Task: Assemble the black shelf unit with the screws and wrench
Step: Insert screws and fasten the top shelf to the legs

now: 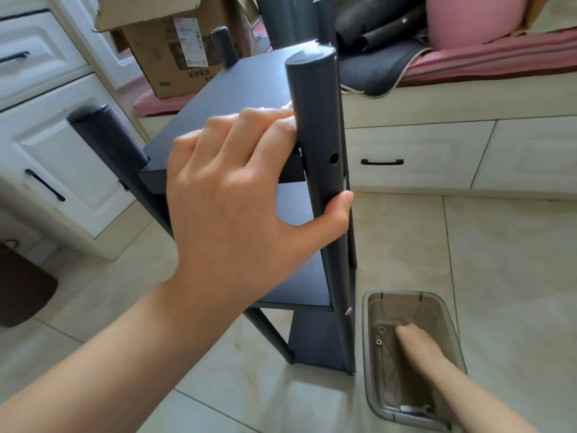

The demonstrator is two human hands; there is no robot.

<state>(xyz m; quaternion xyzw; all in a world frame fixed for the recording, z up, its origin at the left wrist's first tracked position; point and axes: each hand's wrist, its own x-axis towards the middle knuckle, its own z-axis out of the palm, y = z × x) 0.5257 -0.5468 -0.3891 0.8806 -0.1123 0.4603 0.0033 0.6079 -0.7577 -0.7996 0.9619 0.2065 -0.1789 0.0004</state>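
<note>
The black shelf unit [237, 79] stands upright on the tiled floor, with round posts at its corners. My left hand [237, 189] grips the near right post [315, 120], fingers behind it and thumb in front, just below an empty screw hole [334, 158]. A silver screw head [348, 311] shows lower on that post. My right hand [409, 334] reaches down into a clear plastic bin [371, 307] on the floor, where small metal washers [380, 335] lie; its fingertips are blurred and hidden. No wrench is clearly visible.
White cabinets with black handles [43, 184] stand at the left. A bench with drawers [418, 154] runs along the back, carrying a cardboard box [168, 48], dark fabric and a pink cushion [474, 17]. A dark mat [25, 285] lies at the left edge.
</note>
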